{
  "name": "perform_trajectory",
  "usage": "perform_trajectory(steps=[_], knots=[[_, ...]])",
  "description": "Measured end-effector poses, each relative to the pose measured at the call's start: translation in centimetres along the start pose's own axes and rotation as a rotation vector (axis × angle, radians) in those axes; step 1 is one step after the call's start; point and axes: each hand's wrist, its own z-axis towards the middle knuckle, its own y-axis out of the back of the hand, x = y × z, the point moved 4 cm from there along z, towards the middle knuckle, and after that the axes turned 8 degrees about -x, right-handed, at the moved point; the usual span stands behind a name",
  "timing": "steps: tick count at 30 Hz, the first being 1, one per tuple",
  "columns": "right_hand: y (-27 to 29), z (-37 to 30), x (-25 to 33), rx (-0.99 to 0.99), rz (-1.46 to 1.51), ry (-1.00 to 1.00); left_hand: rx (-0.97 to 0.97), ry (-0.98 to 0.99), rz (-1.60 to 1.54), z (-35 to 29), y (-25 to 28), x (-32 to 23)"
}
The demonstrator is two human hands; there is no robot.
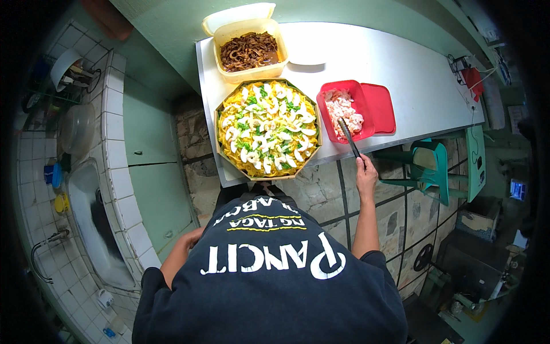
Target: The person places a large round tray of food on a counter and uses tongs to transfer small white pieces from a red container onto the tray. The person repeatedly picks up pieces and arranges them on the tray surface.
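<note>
My right hand point(366, 174) is closed around the handle end of black tongs point(351, 139). The tongs' tips reach into a red plastic container point(366, 114) and touch pale pink pieces point(342, 106) that look like peeled shrimp. Left of it, an octagonal tray point(219, 150) is filled with yellow noodles point(229, 143), topped with white slices and chopped greens. My left hand point(196, 235) rests against my body at the waist, its fingers mostly hidden by the dark shirt.
A cream tub point(230, 76) of dark brown strips stands behind the tray, its lid propped against it. The red lid point(378, 106) lies beside the red container on the white table point(412, 69). A green plastic chair point(432, 172) stands right; a tiled sink point(94, 229) is left.
</note>
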Motion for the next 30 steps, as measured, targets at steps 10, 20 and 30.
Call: perform_trajectory(steps=[10,20,30], knots=[[0.3,-0.6,2.2,-0.059,-0.027,0.132,0.207,-0.348,0.024,-4.9,0.3,-1.3],[1.4,-8.6,9.2,0.254,-0.146,0.506,0.112,-0.749,0.102,-9.9,-3.7,-9.6],[0.8,-9.4,8.8,0.16,-0.171,0.543,0.266,-0.731,-0.166,-8.3,-8.7,-13.1]])
